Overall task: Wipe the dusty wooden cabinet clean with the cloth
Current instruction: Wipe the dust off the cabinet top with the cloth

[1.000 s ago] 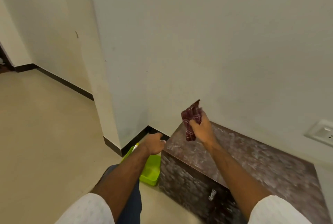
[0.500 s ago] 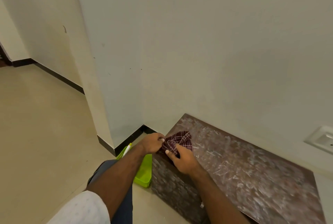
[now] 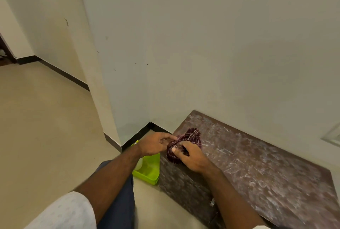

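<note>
Head view: the person's left hand (image 3: 156, 144) and right hand (image 3: 193, 157) both hold the maroon checked cloth (image 3: 190, 135). It is bunched into a wad at the near-left corner of the wooden cabinet (image 3: 266, 169).

- Right fingers (image 3: 184, 144) are curled round the wad, with the thumb pressed on its near side.
- Left fingers (image 3: 167, 138) pinch the wad's left edge.
- Can't tell whether the cloth bears on the top or sits just above it.
- The cabinet top is streaked with pale dust almost edge to edge, and the front face looks dusty too. Judged from this, wiping has barely started.

Risks from here:
- The wad is tight, so the contact patch is small. Strokes would leave streaks and missed bands unless the cloth is opened flatter.
- The cloth sits right at the corner. A stroke toward the left edge dumps dust onto the floor (image 3: 46, 127) or into the lime-green plastic tray (image 3: 149, 172) just beside the cabinet's left side.
- The dust load is heavy. The cloth likely saturates fast and then smears rather than lifts.
- A metal latch (image 3: 212, 202) sticks out on the front face, and loose cloth could snag there.
- The back edge meets the wall (image 3: 202, 53), so dust could pack into that seam.
- A wall socket (image 3: 333, 134) sits near the far right, and dust flicked that way lands on it.
</note>
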